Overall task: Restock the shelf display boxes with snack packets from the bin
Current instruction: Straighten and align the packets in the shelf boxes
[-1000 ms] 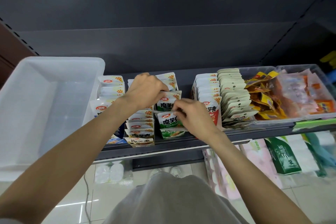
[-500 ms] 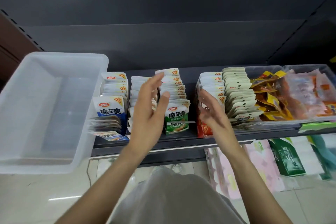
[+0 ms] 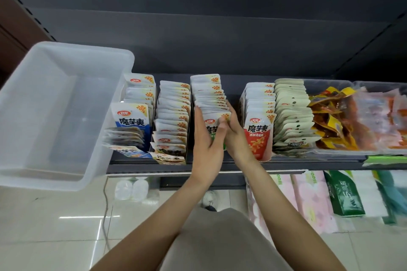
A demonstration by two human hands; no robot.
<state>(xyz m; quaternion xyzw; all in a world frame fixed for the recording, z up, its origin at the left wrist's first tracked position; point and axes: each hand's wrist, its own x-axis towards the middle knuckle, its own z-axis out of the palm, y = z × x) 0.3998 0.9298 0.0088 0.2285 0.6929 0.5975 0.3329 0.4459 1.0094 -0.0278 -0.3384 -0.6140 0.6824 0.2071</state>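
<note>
Shelf (image 3: 198,166) row now squared: both my hands, fingers (image 3: 199,116) straight, press the green packets (image 3: 209,99) together; bin (image 3: 55,116) looks empty.

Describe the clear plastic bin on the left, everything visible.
The bin is a translucent, whitish plastic tub, rectangular, with rounded corners and a rolled rim. Nothing shows inside; its floor looks bare. It sits tilted in the head view, its right end beside the blue packets at the shelf and its near end jutting out past the shelf front over the tiled floor. Neither hand touches it.
</note>
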